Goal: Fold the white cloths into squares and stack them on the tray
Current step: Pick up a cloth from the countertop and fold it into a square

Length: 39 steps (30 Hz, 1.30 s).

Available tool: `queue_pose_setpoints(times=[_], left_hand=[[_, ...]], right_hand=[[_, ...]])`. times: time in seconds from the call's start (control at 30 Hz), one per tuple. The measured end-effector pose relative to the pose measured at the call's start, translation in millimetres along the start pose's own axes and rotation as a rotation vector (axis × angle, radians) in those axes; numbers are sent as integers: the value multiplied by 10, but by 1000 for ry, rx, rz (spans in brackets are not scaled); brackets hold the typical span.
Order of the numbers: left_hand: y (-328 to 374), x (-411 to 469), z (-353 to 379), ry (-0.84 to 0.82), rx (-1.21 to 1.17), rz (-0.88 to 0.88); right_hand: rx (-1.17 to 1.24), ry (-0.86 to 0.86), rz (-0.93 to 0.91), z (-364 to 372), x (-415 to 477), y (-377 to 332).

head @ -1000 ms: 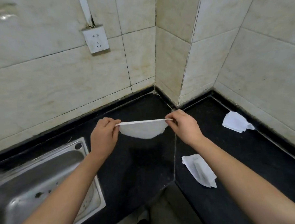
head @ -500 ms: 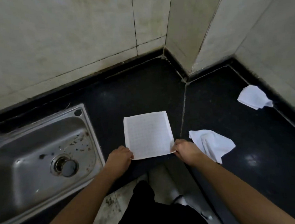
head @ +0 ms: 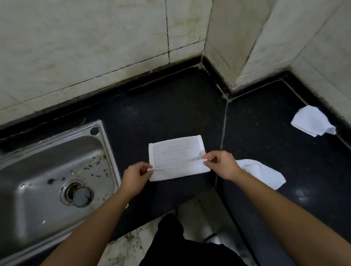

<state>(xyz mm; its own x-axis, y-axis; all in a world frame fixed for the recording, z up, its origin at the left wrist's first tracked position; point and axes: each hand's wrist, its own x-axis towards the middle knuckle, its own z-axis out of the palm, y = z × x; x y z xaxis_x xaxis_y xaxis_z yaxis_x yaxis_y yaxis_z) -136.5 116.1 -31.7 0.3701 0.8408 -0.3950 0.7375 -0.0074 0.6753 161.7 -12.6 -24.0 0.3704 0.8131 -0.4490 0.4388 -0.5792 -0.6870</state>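
my left hand (head: 137, 175), right hand (head: 222, 164) pinch flat white ribbed cloth (head: 175, 153) mid-fold; near crumpled white cloth (head: 260, 172), far crumpled cloth (head: 311, 121) left to fold; no tray seen.

Three white cloths (head: 176, 155) (head: 311, 121) (head: 260, 172), one sink (head: 41, 158), two hands (head: 135, 174) (head: 222, 165)

Bare arms and hands, black trousers, one white shoe.
The left arm (head: 90, 233) and right arm (head: 290, 214) are uncovered from the lower edge of the view to the wrists, and any sleeve lies out of view. The left hand (head: 135, 175) and right hand (head: 222, 164) are bare as well, fingers (head: 208, 156) included. Between the arms are plain black trousers (head: 186, 253) of matt cloth. A white shoe (head: 210, 235) shows just beside the trouser leg, too blurred for detail.
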Motion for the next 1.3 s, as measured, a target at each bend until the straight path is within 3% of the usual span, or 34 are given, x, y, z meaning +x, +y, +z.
queue_pose_setpoints(times=[0.1, 0.27, 0.7, 0.83, 0.93, 1.03, 1.13, 1.3], left_hand=[[108, 230, -44, 53, -168, -85], [181, 636, -25, 101, -183, -147], [105, 1030, 115, 176, -43, -104], [73, 972, 139, 216, 80, -8], [50, 838, 185, 288, 400, 315], [79, 768, 272, 75, 648, 480], [39, 769, 379, -113, 773, 475], [-36, 853, 387, -145, 866, 389]], right_hand=[[155, 76, 31, -17, 227, -141], [284, 186, 139, 44, 607, -249], [119, 225, 170, 165, 1068, -182], [-99, 285, 53, 214, 983, -171], [-502, 428, -281, 290, 809, -161], [-742, 192, -459, 501, 735, -214], [-869, -33, -465, 725, 780, -213], [-932, -61, -439, 787, 880, -175]])
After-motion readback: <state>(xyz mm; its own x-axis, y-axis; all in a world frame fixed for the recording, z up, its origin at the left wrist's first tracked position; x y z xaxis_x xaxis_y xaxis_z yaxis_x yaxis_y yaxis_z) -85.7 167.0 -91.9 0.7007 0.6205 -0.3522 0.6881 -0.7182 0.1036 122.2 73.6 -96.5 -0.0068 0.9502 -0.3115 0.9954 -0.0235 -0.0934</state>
